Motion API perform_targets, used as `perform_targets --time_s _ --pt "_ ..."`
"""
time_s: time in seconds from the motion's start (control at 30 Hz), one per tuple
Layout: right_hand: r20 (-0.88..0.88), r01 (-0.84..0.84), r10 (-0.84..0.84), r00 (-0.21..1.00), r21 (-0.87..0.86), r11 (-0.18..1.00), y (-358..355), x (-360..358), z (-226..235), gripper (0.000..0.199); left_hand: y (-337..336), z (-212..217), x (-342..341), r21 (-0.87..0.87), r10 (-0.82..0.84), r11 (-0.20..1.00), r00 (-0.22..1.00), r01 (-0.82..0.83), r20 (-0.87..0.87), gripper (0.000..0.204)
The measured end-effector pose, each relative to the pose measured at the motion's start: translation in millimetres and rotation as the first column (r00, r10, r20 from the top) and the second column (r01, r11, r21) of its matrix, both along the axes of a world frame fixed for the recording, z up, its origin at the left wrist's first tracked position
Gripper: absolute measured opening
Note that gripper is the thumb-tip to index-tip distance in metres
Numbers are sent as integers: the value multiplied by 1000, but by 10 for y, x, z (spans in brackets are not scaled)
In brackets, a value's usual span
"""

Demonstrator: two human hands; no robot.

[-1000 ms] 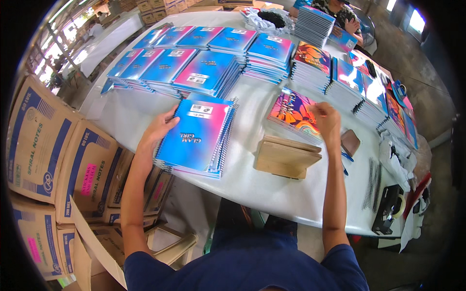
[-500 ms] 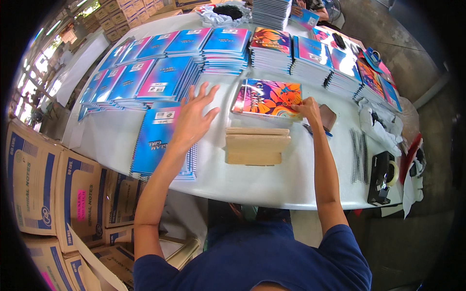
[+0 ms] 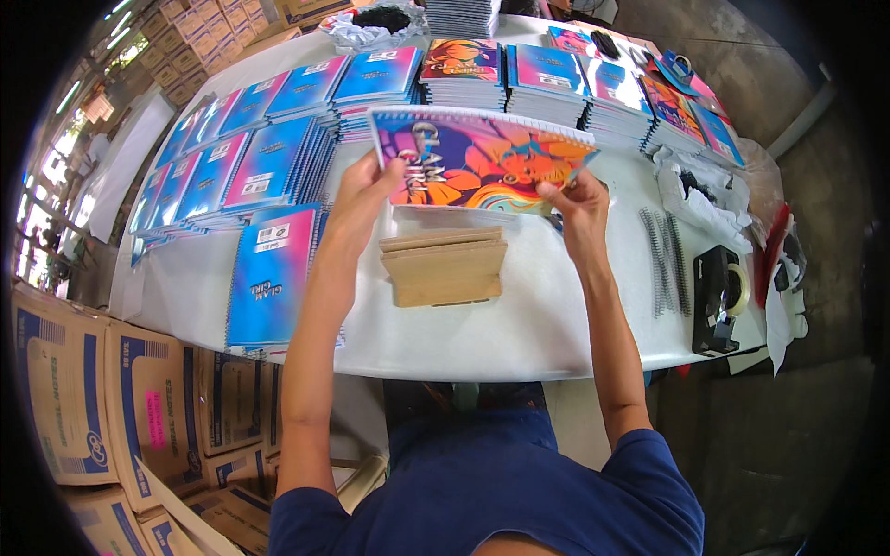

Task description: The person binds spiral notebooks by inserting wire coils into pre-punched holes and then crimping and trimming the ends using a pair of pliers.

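Note:
Between my two hands is a spiral notebook (image 3: 482, 165) with a bright orange, purple and pink illustrated cover, raised off the table and tilted, its coil edge at the top. My left hand (image 3: 360, 199) grips its left end with the thumb over the cover. At the right end, my right hand (image 3: 582, 211) pinches the lower corner. Whether one or more notebooks are in the hold, I cannot tell. Just below it on the table stands a folded brown cardboard piece (image 3: 445, 269). A stack of blue and pink notebooks (image 3: 273, 287) lies beside my left forearm.
Rows of stacked blue and pink notebooks (image 3: 213, 190) fill the table's left and far side. Another orange-covered stack (image 3: 461, 63) stands at the back. On the right lie black wire coils (image 3: 663, 264), a black tape dispenser (image 3: 714, 301) and crumpled wrapping (image 3: 705, 190). Cardboard boxes (image 3: 153, 408) stand lower left.
The orange-covered notebook has been lifted off the table and tilted up. My left hand, open and empty before, has come over and closed on its left end. The whole view has shifted slightly.

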State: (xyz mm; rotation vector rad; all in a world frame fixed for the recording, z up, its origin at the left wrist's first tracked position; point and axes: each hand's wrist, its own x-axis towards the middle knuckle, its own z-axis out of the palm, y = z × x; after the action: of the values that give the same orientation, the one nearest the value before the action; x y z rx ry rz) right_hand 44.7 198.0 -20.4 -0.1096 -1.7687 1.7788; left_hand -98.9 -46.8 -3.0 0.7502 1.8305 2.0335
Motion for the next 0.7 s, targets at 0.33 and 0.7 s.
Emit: perform_targets --time_s 0.33,0.7 --pt "341 -326 202 918 356 876 7 309 -603 45 -328 -485 644 14 34 999 979 -32 -201 64" --pt "272 -60 -87 958 489 870 741 649 -633 38 -337 -1037 616 167 13 986 1000 -12 -7 112"
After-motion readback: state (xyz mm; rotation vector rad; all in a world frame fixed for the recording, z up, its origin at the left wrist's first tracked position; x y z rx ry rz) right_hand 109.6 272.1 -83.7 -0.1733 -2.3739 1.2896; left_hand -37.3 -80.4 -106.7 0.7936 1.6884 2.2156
